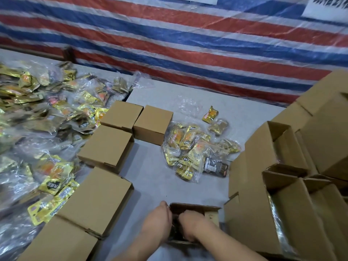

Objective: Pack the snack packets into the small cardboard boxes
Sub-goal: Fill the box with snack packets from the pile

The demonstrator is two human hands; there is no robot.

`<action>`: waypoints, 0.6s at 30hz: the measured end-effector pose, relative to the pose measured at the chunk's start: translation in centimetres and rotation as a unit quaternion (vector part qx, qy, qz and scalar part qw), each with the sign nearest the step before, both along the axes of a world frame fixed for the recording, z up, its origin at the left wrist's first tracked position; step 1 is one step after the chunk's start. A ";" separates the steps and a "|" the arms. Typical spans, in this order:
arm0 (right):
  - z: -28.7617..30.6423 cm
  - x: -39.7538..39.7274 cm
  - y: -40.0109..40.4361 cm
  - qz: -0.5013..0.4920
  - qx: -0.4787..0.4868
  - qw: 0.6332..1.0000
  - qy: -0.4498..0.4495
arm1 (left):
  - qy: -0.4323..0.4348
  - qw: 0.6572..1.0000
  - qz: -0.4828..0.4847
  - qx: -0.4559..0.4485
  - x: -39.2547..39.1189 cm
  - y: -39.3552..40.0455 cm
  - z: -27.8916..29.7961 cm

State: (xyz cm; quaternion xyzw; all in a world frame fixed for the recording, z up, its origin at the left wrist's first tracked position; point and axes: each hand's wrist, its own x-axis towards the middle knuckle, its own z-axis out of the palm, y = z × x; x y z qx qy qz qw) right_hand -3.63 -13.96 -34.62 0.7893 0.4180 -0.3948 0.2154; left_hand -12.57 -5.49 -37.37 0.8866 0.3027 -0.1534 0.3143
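Both hands work at one small open box [195, 209] at the 6 o'clock edge of the view. It is plain brown cardboard with a dark inside, its flaps up. The left hand [160, 217] grips the box's left wall, fingers curled over the rim. The right hand [190, 223] is pushed down into the box with its fingers bent; whether it pinches a packet there I cannot tell, since the inside is too dark.

From 7 to 11 o'clock runs a row of closed boxes [105, 146], brown and square, standing side by side on the grey table [150, 176]. At about 1 o'clock from the hands lies a small heap of snack packets [190, 146], shiny gold with orange and black print, partly inside a clear plastic bag. A much larger heap of bagged packets [37, 113] fills 9 to 10 o'clock. Open empty boxes [273, 157] are stacked at 3 o'clock. A red, white and blue striped tarp [188, 44] hangs behind at 12 o'clock.
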 end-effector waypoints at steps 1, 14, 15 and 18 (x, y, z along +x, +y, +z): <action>-0.9 -0.4 -1.0 -0.001 -0.041 0.999 -0.007 | -0.006 1.000 -0.006 0.008 0.0 0.0 -0.2; 0.1 1.9 -2.8 0.009 -0.138 0.990 -0.015 | 0.019 0.998 -0.050 0.013 0.8 0.6 0.4; 0.5 2.4 -3.3 -0.007 -0.143 0.990 -0.013 | 0.022 0.998 -0.050 0.012 1.0 0.8 0.5; 1.8 3.0 -4.7 -0.083 -0.125 0.989 -0.005 | 0.019 0.998 -0.052 0.014 1.3 0.9 0.4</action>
